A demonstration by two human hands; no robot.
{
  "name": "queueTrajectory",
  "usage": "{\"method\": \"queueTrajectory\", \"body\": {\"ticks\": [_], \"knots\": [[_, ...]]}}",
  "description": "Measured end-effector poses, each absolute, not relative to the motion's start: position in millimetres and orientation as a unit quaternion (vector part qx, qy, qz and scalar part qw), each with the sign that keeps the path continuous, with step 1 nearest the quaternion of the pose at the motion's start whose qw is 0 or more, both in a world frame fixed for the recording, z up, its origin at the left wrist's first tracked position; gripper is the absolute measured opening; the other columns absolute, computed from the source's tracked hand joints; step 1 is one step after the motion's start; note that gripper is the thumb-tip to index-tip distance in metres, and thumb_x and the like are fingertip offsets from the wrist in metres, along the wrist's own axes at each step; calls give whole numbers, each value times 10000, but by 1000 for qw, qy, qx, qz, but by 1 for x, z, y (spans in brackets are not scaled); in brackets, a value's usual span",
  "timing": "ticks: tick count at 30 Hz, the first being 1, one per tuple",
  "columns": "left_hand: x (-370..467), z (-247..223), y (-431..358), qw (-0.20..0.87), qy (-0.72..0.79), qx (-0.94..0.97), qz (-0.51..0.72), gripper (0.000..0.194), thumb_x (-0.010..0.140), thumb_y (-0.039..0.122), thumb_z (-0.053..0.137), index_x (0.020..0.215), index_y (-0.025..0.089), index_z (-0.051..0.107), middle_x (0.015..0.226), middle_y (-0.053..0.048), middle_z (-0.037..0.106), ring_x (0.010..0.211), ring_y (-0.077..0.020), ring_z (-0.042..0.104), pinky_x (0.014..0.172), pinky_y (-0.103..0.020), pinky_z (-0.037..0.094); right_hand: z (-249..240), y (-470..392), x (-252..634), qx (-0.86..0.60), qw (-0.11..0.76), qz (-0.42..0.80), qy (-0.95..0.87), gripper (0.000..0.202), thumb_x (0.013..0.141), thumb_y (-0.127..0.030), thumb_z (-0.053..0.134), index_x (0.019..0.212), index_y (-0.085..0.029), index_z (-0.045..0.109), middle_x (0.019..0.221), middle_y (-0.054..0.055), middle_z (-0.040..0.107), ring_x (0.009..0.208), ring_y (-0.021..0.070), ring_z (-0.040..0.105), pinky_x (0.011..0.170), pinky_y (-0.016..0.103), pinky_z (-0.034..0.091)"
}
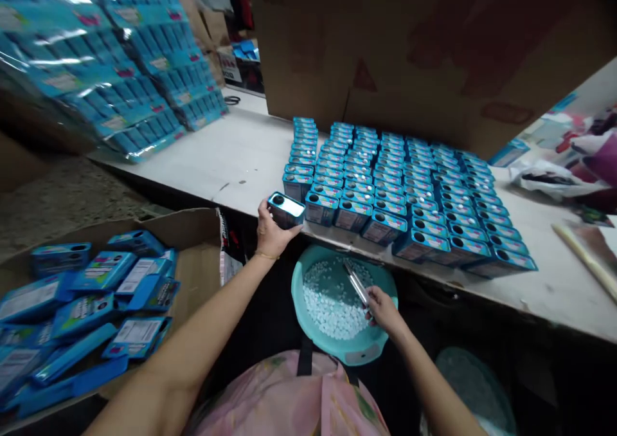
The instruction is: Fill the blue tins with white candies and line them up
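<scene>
My left hand (274, 235) is closed around a small blue box (288, 209) with a round dark hole in its top, at the table's front edge. The box stands beside the leftmost row of similar blue boxes (366, 185). Lower down, my right hand (383, 310) grips a shiny silvery metal tool (357, 285), long and narrow; its exact kind is unclear. That tool is above a turquoise basin (299, 288), which holds many small pale pieces (332, 314).
Left of me, an open carton (197, 256) contains several loose blue boxes (103, 272). Plastic-wrapped display packs (144, 56) stand on the white table (226, 159). A large cardboard box (313, 50) rises behind the rows. Scissors (232, 100) lie farther back; a second tub (475, 384) is lower right.
</scene>
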State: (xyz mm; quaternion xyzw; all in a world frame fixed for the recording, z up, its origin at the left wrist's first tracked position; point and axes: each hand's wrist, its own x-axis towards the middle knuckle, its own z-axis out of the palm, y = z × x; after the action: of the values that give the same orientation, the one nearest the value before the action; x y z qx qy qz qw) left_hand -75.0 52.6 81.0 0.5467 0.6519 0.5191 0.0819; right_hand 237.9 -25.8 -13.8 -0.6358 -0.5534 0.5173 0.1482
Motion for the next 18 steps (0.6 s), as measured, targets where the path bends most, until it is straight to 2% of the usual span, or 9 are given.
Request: {"method": "queueTrajectory", "body": {"ticks": [5, 8, 10, 13, 16, 18], "knots": [[-83, 66, 115, 73, 694, 488, 524, 943, 468, 343, 760, 1223, 157, 226, 1167, -178, 417, 1101, -316, 430, 901, -487, 361, -42, -32, 209, -651, 144, 529, -525, 171, 696, -250, 333, 850, -210, 394, 676, -25, 518, 420, 81, 519, 335, 164, 366], [-87, 63, 125, 88, 678, 499, 532, 868, 516, 302, 741, 1222, 190, 247, 1167, -164, 426, 1100, -306, 439, 884, -481, 377, -47, -36, 191, -653, 134, 520, -535, 183, 694, -255, 344, 856, -218, 419, 660, -26, 531, 405, 102, 531, 346, 195, 386], [-90, 65, 119, 96, 664, 524, 525, 888, 523, 290, 735, 1248, 207, 230, 1192, -155, 413, 1119, -303, 429, 885, -464, 389, -48, -36, 182, -656, 115, 492, -561, 212, 687, -256, 368, 874, -228, 464, 665, -16, 562, 435, 124, 554, 390, 227, 421], [-106, 70, 92, 84, 648, 566, 503, 936, 539, 340, 718, 1295, 185, 188, 1260, -177, 350, 1171, -315, 376, 923, -461, 365, -46, -31, 178, -648, 85, 424, -627, 306, 674, -216, 393, 946, -251, 529, 799, 25, 624, 655, 179, 625, 577, 286, 481], [-148, 76, 47, 46, 650, 563, 508, 804, 664, 369, 614, 1314, 202, 171, 1310, -165, 304, 1158, -276, 406, 924, -440, 372, -42, -26, 182, -619, 78, 335, -706, 368, 684, -163, 372, 982, -255, 567, 1005, 49, 615, 936, 197, 579, 803, 296, 432], [-196, 75, 8, 2, 679, 532, 505, 742, 691, 371, 576, 1305, 206, 194, 1297, -147, 330, 1139, -260, 429, 909, -432, 386, -39, -24, 185, -591, 72, 301, -745, 384, 705, -136, 338, 980, -259, 575, 1061, 40, 598, 987, 179, 554, 847, 276, 402]]}}
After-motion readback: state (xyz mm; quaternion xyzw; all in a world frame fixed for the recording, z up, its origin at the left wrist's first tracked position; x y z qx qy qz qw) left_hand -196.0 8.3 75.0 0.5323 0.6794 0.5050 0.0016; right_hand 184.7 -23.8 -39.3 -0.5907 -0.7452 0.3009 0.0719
